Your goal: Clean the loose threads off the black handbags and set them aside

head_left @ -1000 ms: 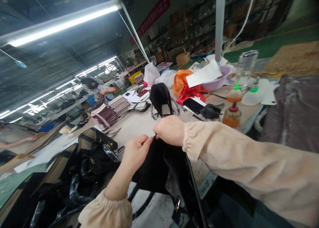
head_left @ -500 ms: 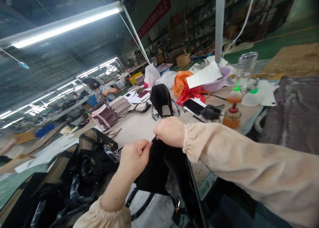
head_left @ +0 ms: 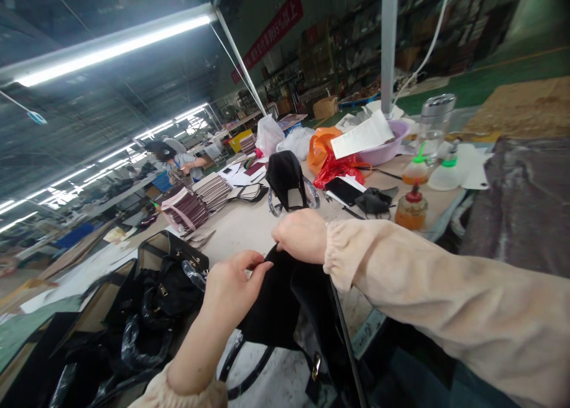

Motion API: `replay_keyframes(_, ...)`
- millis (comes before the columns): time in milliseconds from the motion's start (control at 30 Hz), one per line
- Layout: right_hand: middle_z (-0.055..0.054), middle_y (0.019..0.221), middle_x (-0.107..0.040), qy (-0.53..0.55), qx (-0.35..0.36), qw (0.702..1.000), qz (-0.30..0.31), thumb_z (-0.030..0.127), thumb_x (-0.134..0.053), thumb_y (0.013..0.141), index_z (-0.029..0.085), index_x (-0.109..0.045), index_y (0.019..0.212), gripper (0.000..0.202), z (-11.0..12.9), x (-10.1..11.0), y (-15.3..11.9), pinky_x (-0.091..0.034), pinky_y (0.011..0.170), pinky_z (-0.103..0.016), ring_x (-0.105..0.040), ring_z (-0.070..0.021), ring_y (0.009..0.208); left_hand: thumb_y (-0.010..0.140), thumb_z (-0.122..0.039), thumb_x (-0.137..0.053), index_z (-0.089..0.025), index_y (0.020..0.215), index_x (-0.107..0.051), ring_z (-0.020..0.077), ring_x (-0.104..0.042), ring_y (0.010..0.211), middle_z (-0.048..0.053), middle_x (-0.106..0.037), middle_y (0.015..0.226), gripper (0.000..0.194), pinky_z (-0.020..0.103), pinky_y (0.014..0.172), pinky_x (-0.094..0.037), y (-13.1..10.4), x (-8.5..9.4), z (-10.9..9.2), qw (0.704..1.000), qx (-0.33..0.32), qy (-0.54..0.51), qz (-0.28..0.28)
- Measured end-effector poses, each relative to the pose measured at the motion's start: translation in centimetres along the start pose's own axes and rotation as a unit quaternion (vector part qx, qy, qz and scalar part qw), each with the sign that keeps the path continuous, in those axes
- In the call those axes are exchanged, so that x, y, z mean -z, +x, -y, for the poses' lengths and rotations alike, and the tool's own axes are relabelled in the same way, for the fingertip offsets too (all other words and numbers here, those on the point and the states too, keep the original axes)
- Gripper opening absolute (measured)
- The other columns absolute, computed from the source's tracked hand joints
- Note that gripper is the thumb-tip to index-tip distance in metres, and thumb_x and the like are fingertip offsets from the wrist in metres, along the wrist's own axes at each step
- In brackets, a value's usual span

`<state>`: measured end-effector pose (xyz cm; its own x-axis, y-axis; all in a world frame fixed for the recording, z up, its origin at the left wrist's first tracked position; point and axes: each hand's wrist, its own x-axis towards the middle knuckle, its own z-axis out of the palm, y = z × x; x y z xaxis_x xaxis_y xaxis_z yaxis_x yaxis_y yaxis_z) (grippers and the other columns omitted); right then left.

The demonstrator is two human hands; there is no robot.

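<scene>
A black handbag [head_left: 271,307] stands in front of me at the table's near edge, its dark handle loop hanging low and a gold-coloured clasp showing near the bottom. My right hand [head_left: 301,236] is closed on the bag's upper edge, fingers curled and partly hidden. To its left, my left hand [head_left: 238,283] pinches the same edge between thumb and fingers. Just beyond my right hand sits another black bag [head_left: 287,176] with plastic-wrapped handles. Several more black bags [head_left: 155,295], some with wrapped handles, crowd the left side.
Stacked maroon and white pieces [head_left: 184,209] lie beyond the bags. On the right are a phone [head_left: 342,190], a bottle of amber liquid with a red cap [head_left: 411,211], green-topped bottles [head_left: 446,173] and a purple basin [head_left: 387,149]. A co-worker [head_left: 173,158] is at a farther table.
My left thumb and fingers have shifted slightly along the edge, with the thumb now more extended. My right hand keeps its grip. The whole view has drifted a little.
</scene>
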<state>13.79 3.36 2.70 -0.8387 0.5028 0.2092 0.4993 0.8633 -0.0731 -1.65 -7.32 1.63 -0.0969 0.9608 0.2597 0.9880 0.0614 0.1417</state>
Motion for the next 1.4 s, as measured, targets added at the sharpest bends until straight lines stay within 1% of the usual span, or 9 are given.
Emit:
replay_keyframes(200,-0.009,0.083,-0.072,0.000,0.002,1.000,-0.011,0.029,-0.058,0.082,0.017,-0.072,0.083,0.019,0.1,0.0,-0.1,-0.044,0.061,-0.027,-0.067,-0.0233,0.080,0.089,-0.031,-0.040,-0.019,0.069,-0.059,0.0169,-0.060,0.066,0.004,-0.065,0.068,0.030,0.026,0.060,-0.034,0.2,-0.6,-0.6,0.988,-0.053,0.141,-0.001)
replay_keyframes(367,-0.009,0.084,-0.072,-0.002,0.001,1.000,0.003,0.029,-0.058,0.081,0.016,-0.072,0.083,0.019,0.2,0.1,0.1,-0.044,0.062,-0.028,-0.066,-0.0236,0.082,0.093,-0.034,-0.031,-0.019,0.074,-0.059,0.0156,-0.059,0.063,0.003,-0.064,0.066,0.037,0.025,0.059,-0.033,1.0,-0.2,-0.7,0.998,0.002,0.065,0.019)
replay_keyframes(533,-0.010,0.086,-0.072,-0.002,-0.008,1.000,0.014,0.028,-0.058,0.081,0.017,-0.072,0.084,0.018,0.0,0.1,0.2,-0.045,0.064,-0.028,-0.066,-0.0238,0.085,0.086,-0.043,-0.045,-0.020,0.074,-0.065,0.0170,-0.058,0.063,0.004,-0.066,0.066,0.032,0.025,0.056,-0.029,2.1,-0.8,-1.0,0.995,-0.014,0.063,0.082)
replay_keyframes(600,-0.008,0.087,-0.072,0.003,-0.001,1.000,0.002,0.031,-0.059,0.080,0.020,-0.070,0.092,0.019,-0.2,-0.1,-0.1,-0.045,0.065,-0.028,-0.066,-0.0236,0.087,0.086,-0.042,-0.044,-0.019,0.068,-0.064,0.0169,-0.056,0.060,0.004,-0.064,0.062,0.035,0.026,0.055,-0.027,2.4,-1.0,-1.1,0.993,-0.009,0.076,0.085)
replay_keyframes(700,-0.006,0.089,-0.071,-0.001,0.003,0.999,-0.043,0.033,-0.064,0.077,0.023,-0.057,0.114,0.040,-0.6,-0.3,-0.6,-0.045,0.064,-0.029,-0.066,-0.0237,0.084,0.086,-0.041,-0.044,-0.019,0.064,-0.062,0.0165,-0.054,0.058,0.004,-0.061,0.058,0.035,0.026,0.055,-0.025,2.7,-1.2,-1.2,0.993,-0.005,0.087,0.080)
replay_keyframes(767,-0.007,0.087,-0.071,-0.014,-0.018,0.998,-0.064,0.032,-0.065,0.076,0.021,-0.051,0.120,0.047,-0.8,-0.2,-1.0,-0.046,0.063,-0.029,-0.067,-0.0239,0.081,0.085,-0.039,-0.044,-0.019,0.063,-0.061,0.0159,-0.053,0.057,0.003,-0.060,0.057,0.034,0.026,0.055,-0.025,2.7,-1.1,-1.3,0.993,-0.003,0.082,0.079)
replay_keyframes(933,-0.008,0.086,-0.071,-0.021,-0.063,0.995,-0.072,0.030,-0.061,0.079,0.019,-0.055,0.109,0.033,-1.0,-0.1,-1.0,-0.046,0.062,-0.029,-0.067,-0.0247,0.079,0.085,-0.038,-0.045,-0.019,0.062,-0.060,0.0150,-0.050,0.055,0.002,-0.057,0.055,0.033,0.025,0.054,-0.025,2.8,-0.8,-1.6,0.994,0.010,0.058,0.093)
replay_keyframes(1133,-0.009,0.085,-0.071,-0.015,-0.063,0.996,-0.060,0.029,-0.057,0.081,0.017,-0.062,0.102,0.025,-1.1,0.1,-0.8,-0.047,0.063,-0.029,-0.067,-0.0245,0.079,0.084,-0.038,-0.045,-0.019,0.060,-0.056,0.0142,-0.047,0.054,0.001,-0.053,0.053,0.032,0.025,0.054,-0.024,2.8,-1.0,-1.6,0.995,0.005,0.054,0.089)
replay_keyframes(1400,-0.007,0.090,-0.072,-0.014,-0.064,0.998,-0.026,0.028,-0.058,0.080,0.022,-0.070,0.095,0.020,-1.2,0.3,-0.4,-0.047,0.065,-0.030,-0.067,-0.0243,0.083,0.083,-0.037,-0.046,-0.019,0.058,-0.051,0.0133,-0.043,0.052,-0.001,-0.048,0.051,0.032,0.025,0.054,-0.023,2.8,-1.2,-1.5,0.995,-0.020,0.053,0.081)
